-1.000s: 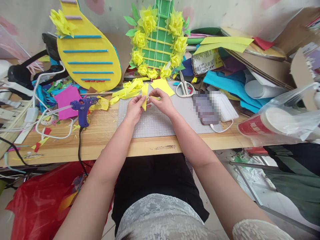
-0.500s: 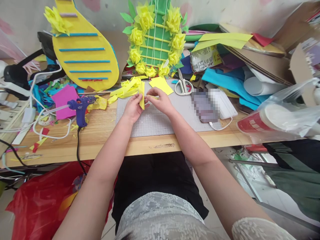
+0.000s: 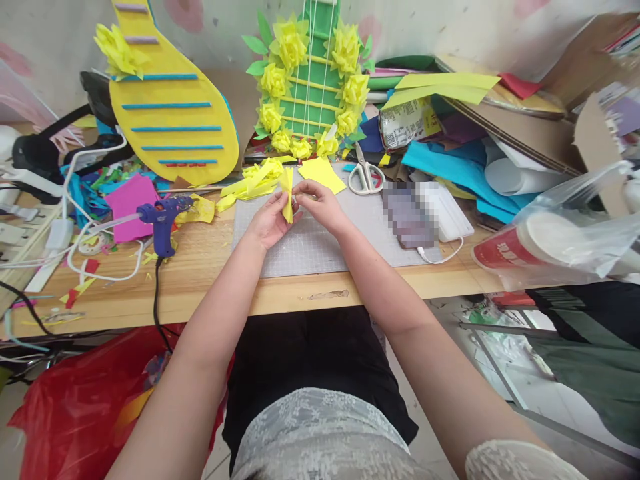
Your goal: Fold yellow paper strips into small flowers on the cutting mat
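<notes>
Folded yellow paper (image 3: 287, 195) stands upright in my left hand (image 3: 270, 219), its fingers closed around the lower part. Right beside it, my right hand (image 3: 323, 207) has its fingertips pinched together at the paper's right edge. What lies between those fingertips is too small to make out. Both hands are above the grey cutting mat (image 3: 310, 257). Just behind them lie a flat yellow paper square (image 3: 324, 175) and a heap of yellow paper strips (image 3: 257, 179).
White-handled scissors (image 3: 367, 177) and a phone (image 3: 407, 217) lie right of my hands. A blue glue gun (image 3: 163, 223) stands left. Behind are a yellow cardboard instrument (image 3: 173, 120) and a green one (image 3: 307, 83) with yellow paper flowers. A bagged cup (image 3: 520, 243) sits right.
The view has shifted slightly. Both hands stay at the yellow paper, which looks a little more fanned at its top and lower edges.
</notes>
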### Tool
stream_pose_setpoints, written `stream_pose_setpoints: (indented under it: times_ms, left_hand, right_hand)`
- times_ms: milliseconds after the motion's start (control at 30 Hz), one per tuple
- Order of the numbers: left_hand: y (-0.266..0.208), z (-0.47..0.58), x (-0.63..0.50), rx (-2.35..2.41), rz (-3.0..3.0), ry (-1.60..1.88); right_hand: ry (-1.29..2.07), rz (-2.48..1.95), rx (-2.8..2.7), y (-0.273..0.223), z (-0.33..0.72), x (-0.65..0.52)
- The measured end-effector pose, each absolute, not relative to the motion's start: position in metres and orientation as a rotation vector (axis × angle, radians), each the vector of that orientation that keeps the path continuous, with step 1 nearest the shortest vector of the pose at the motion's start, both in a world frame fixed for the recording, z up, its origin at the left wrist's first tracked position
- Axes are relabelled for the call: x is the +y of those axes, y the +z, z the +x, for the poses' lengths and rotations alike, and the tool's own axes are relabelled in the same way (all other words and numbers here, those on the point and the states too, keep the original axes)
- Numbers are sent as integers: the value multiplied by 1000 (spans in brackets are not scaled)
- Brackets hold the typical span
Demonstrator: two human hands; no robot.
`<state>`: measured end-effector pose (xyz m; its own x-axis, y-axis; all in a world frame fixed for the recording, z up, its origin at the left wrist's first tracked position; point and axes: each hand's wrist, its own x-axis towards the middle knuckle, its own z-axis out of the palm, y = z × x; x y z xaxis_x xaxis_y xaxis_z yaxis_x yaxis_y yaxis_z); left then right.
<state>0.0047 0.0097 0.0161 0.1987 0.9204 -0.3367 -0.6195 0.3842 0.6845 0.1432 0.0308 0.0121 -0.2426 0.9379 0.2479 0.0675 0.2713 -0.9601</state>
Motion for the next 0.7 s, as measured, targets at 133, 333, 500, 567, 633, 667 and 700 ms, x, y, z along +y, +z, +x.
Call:
stream_pose_setpoints:
  times_ms: [133, 333, 500, 567, 633, 667, 700]
  left_hand:
    - [18, 6, 9, 825, 454, 1142]
    - [18, 8, 9, 815, 417, 1159]
    - [18, 8, 9, 788, 437, 1133]
    - [19, 7, 9, 779, 455, 1103]
    - [21, 5, 8, 779, 471, 1067]
    - [22, 4, 8, 784, 480, 1047]
    - [23, 3, 8, 792, 492, 1026]
  right_hand:
    - [1242, -917, -1510, 16, 143, 27]
    - [1304, -968, -1430, 15, 140, 28]
    - [1366, -914, -1407, 12, 140, 30]
    - [1375, -879, -1421, 12, 141, 30]
    - [1391, -850, -1433, 14, 142, 28]
    - [1401, -839, -1439, 15, 143, 28]
    - [1412, -834, -1443, 16, 144, 27]
